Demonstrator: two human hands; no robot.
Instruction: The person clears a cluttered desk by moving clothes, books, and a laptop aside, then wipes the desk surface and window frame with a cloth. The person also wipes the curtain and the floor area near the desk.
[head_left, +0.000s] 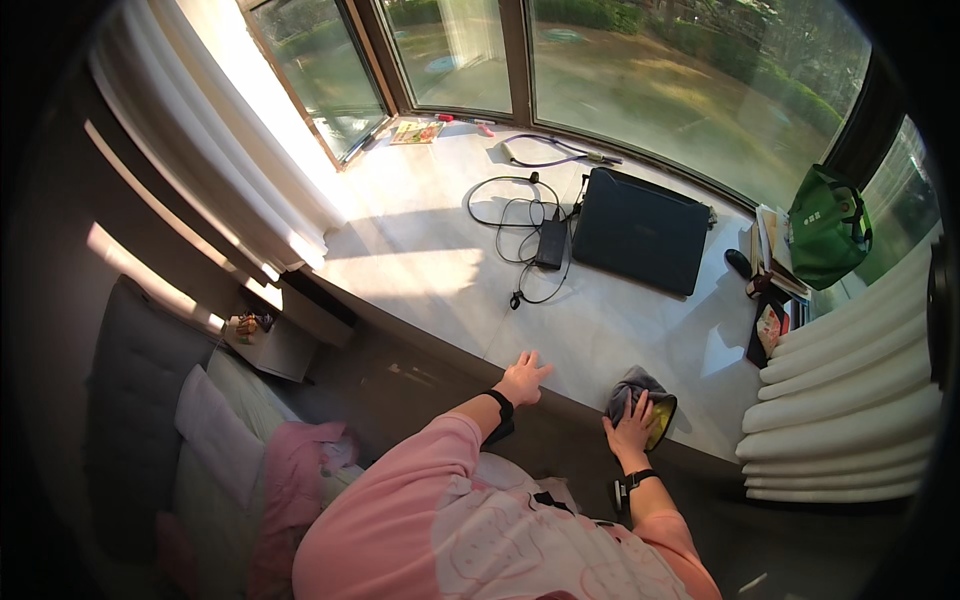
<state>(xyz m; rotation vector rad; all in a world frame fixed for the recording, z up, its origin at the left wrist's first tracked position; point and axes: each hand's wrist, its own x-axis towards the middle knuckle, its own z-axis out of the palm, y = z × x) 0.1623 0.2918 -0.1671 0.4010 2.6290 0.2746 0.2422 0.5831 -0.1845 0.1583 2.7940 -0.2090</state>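
Observation:
My right hand (632, 429) lies over a grey cloth (640, 381) with a yellow underside, at the front edge of the pale window ledge (420, 300). Its fingers are spread across the bunched fabric, and one yellow fold shows beside them. Over the same edge, further left, my left hand (523, 380) has its fingers apart and nothing in them. Whether it touches the ledge I cannot tell. Beyond both hands lies a closed dark laptop (641, 231). To its left are a black power adapter (551, 244) and its looping cable.
A green bag (827, 226), stacked books (769, 251) and a black mouse (738, 262) sit at the right end. White curtains flank the ledge (840, 427). A purple cord (551, 142), a booklet (417, 133) and markers lie by the windows. A bed (217, 480) and nightstand (274, 349) stand lower left.

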